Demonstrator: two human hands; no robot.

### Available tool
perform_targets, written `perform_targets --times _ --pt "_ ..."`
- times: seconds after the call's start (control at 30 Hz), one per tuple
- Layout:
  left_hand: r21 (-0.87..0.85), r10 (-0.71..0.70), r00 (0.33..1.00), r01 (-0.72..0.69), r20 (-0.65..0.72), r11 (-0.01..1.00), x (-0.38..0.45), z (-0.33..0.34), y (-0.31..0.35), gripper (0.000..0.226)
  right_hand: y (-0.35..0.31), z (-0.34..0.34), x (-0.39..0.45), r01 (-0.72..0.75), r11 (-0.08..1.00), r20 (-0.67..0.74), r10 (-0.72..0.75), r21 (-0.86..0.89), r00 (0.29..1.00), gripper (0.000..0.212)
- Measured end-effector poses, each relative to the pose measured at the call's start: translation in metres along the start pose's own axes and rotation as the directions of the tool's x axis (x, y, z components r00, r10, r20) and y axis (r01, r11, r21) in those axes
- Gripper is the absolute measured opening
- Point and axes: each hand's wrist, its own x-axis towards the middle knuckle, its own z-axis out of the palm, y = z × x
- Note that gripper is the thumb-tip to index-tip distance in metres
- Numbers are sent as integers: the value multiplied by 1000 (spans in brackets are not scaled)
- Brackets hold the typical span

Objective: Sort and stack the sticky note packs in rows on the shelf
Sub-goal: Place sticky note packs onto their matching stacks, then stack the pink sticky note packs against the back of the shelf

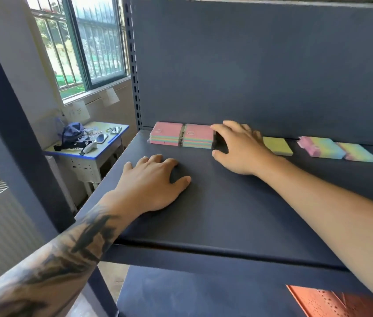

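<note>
Spanning beneath both hands, dark grey metal shelf (238,213). Flat, fingers spread, holding nothing: left hand (151,184). Right hand (240,148) half-curled, fingertips touching second pink-topped rainbow sticky note stack (198,139); loose pastel packs (320,147) right of it.

A small blue-edged tabletop (114,139) is seen below a barred window (85,42), cluttered with a blue bag (72,132) and phones (102,138). An orange perforated panel (332,303) is visible at lower right.

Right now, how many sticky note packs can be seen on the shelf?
5. Two pink-topped packs sit side by side at the back left. A yellow pack lies right of the right hand; two pastel packs lie farther right. The hand may hide more.
</note>
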Motion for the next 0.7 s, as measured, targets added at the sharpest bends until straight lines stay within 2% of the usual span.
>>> perform_targets --times 0.17,0.3,0.43,0.57,0.7 --pt "-9 22 999 -21 26 1000 -15 4 62 67 48 -17 -87 29 999 57 -31 43 998 57" --pt "-32 165 986 -165 -2 986 -44 7 158 61 109 -38 -176 -67 997 199 56 48 978 66" --pt "-15 359 933 -360 -41 933 -84 19 280 52 188 -64 -279 -182 983 184 176 16 967 67" --pt "24 481 876 -481 -36 877 -118 36 400 59 277 -86 -392 -278 961 100 277 -12 956 65" --pt "49 580 814 -578 -24 814 -149 46 499 66 354 -105 -495 -453 892 116 449 2 886 66"
